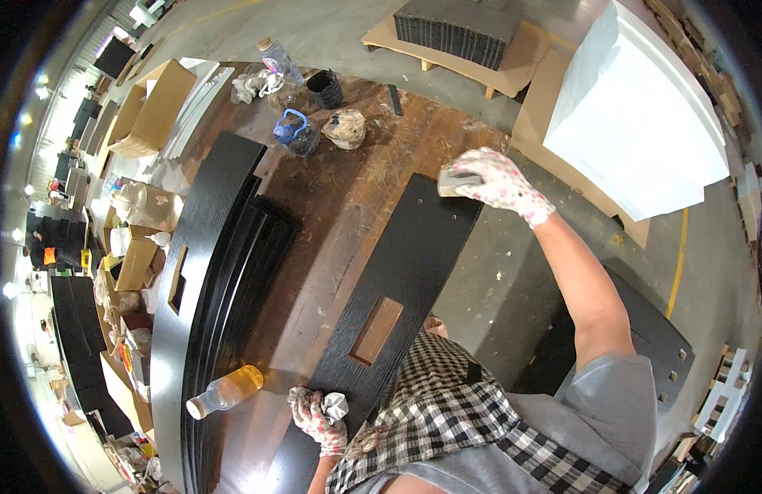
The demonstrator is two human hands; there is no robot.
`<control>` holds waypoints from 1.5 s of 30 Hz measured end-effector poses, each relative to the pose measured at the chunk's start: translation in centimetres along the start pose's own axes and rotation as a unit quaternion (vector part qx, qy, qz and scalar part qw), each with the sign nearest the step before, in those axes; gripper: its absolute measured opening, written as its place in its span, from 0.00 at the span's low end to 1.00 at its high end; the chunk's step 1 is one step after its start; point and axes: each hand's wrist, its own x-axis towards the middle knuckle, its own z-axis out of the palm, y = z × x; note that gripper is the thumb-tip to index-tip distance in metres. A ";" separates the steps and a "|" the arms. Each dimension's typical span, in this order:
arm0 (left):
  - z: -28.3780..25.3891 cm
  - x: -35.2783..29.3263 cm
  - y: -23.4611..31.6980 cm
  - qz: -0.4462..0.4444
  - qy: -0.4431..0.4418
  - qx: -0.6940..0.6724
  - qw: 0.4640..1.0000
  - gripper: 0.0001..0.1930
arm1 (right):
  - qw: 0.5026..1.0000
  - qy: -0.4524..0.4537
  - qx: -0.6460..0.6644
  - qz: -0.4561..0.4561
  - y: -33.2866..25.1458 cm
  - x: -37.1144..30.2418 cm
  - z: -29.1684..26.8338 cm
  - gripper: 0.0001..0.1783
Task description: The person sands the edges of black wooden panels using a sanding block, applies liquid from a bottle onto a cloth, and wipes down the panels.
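Note:
A long black board (pixel 405 247) with a rectangular cutout lies on the brown wooden table (pixel 348 193) in front of me. My right hand (pixel 498 179), in a white glove with pink spots, is closed on a small greyish block (pixel 456 183) at the board's far right corner. My left hand (pixel 316 418), gloved alike, is closed on a crumpled white wad (pixel 335 406) above the board's near end. Whether the wad is cloth or paper does not show. Left of this hand, a clear bottle (pixel 226 390) of amber liquid lies on its side.
A stack of black boards (pixel 220 247) runs along the table's left side. Bottles, a black cup (pixel 325 88) and a blue-handled jug (pixel 297 133) stand at the far end. Beyond, dark panels (pixel 459 29) and white sheets (pixel 636 115) are stacked. Cardboard boxes (pixel 150 111) line the left.

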 end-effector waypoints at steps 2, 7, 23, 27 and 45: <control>0.2 -0.5 -0.4 -0.018 -0.022 0.004 1.000 0.23 | 0.999 -0.014 0.032 0.005 -1.8 1.7 -0.3 0.22; -0.5 -0.2 0.1 -0.014 -0.031 -0.012 0.999 0.25 | 1.000 0.011 0.024 0.002 -1.4 3.8 3.4 0.22; -0.1 -0.1 -1.1 0.038 -0.031 -0.029 0.998 0.24 | 0.969 0.221 -0.005 0.113 -1.4 -10.4 6.7 0.29; -0.6 0.6 -0.1 0.055 0.001 -0.020 0.998 0.23 | 0.991 0.129 0.002 -0.041 -7.7 -16.2 10.6 0.31; -1.4 0.5 0.3 -0.009 -0.040 -0.029 0.999 0.22 | 0.993 0.047 0.106 0.022 -16.9 -19.8 14.0 0.29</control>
